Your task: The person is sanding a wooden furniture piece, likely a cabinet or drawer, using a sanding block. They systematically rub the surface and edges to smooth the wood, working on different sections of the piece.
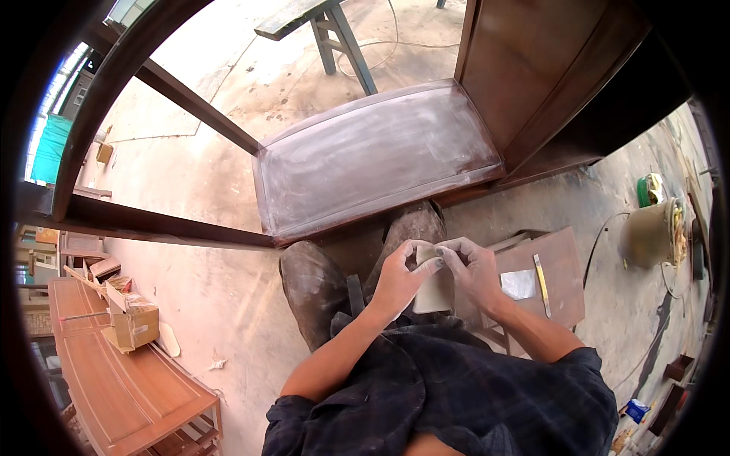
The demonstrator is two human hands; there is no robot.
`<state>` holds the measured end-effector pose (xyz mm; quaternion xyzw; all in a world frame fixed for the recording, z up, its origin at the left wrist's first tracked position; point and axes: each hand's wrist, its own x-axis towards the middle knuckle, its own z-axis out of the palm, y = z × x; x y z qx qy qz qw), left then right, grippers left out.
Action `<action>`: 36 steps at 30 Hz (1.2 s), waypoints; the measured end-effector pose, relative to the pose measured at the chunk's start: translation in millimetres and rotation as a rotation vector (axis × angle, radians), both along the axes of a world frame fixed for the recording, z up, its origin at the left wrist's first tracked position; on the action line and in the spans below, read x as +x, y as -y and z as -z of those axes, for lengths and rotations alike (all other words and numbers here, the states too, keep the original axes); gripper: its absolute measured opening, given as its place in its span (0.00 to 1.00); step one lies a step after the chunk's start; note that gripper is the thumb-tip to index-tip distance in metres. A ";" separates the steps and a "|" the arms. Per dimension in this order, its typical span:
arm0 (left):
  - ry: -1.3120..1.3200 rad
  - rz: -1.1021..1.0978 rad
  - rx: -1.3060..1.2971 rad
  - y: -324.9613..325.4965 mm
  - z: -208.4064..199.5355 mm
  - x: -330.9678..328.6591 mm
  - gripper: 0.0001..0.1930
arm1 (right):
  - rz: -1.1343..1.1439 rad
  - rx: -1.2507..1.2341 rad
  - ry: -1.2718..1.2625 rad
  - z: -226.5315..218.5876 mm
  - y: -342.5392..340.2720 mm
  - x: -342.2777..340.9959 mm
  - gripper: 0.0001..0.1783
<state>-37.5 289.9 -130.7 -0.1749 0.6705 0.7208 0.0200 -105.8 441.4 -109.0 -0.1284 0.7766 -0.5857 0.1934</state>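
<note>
A tan-grey sheet of sandpaper (435, 295) hangs between my hands over my lap. My left hand (405, 275) pinches its upper edge with thumb and bent fingers. On the other side, my right hand (473, 273) grips the same edge, its thumb close to the left thumb. Beyond my knees lies a dark wooden panel (372, 156), its top smeared with pale dust. The panel is part of a furniture frame with tall posts at the left and a dark upright side (544, 68) at the right. Neither hand touches the panel.
Right of me, a small wooden stool (559, 258) bears a white sheet (518, 284) and a yellow-and-white strip (541, 285). A bucket (652, 234) stands farther right. At the left, a cardboard box (135, 325) sits on a brown wooden furniture piece (114, 380). A trestle (342, 45) stands behind.
</note>
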 end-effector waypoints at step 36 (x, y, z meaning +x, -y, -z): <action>-0.171 0.296 -0.875 69.9 108.4 -204.4 0.09 | 0.283 1.093 -0.730 128.1 -222.5 -104.3 0.20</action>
